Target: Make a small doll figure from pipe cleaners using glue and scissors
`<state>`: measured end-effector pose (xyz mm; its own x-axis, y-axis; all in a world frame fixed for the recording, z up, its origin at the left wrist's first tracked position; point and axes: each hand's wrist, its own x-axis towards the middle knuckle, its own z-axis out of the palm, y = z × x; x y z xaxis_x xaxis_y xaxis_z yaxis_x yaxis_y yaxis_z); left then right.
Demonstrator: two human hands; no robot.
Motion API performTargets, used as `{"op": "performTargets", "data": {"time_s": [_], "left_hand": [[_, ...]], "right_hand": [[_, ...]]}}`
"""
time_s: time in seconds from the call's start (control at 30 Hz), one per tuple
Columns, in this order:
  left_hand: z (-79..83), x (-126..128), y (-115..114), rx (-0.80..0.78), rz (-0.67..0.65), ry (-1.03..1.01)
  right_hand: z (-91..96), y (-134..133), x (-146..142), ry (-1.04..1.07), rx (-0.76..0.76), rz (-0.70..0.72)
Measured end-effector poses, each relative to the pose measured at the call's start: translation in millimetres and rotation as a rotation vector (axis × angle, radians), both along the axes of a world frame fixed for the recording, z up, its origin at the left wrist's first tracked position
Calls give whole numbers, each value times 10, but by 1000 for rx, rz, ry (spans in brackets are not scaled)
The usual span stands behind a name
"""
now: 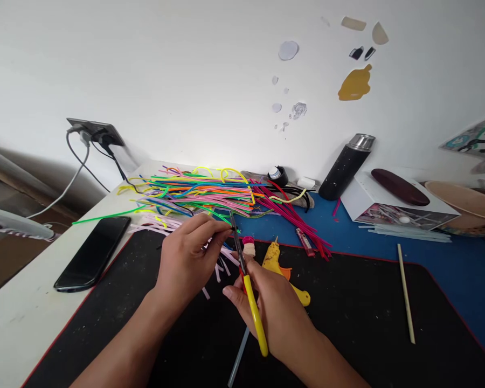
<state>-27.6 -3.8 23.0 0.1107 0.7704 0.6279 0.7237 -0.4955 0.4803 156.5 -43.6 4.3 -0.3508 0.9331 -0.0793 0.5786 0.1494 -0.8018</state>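
Observation:
My right hand is closed around a pair of scissors with a yellow handle, the blades pointing up and away from me. Thumb and forefinger of my left hand are pinched together beside the blades. Whatever they hold is small and dark, and I cannot make it out. Just beyond both hands lies a pile of coloured pipe cleaners. Pale lilac pipe cleaners stick out beneath my left hand. To the right of the scissors a yellow glue gun lies partly hidden by my right hand.
A phone lies at the left, and a glue stick on the black mat. Rightward are a wooden stick, a lighter and a white box. A black flask leans against the wall.

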Motion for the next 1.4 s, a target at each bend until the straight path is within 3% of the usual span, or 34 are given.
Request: {"op": "performTargets", "data": {"time_s": [0.27, 0.5, 0.63, 0.77, 1.0, 1.4], "left_hand": [[41, -58, 16, -152, 16, -158], [43, -104, 26, -171, 109, -246], [55, -176, 46, -159, 177, -287], [16, -175, 88, -181, 38, -202], [-198, -7, 176, -424, -217, 159], [-304, 28, 187, -418, -199, 292]], "right_hand": [[-2, -22, -17, 290, -242, 58], [2, -53, -40, 369, -306, 52], [60, -43, -41, 514, -351, -15], [166, 40, 90, 659, -266, -162], [205, 162, 357, 761, 25, -320], [199, 125, 343, 749, -35, -323]]}}
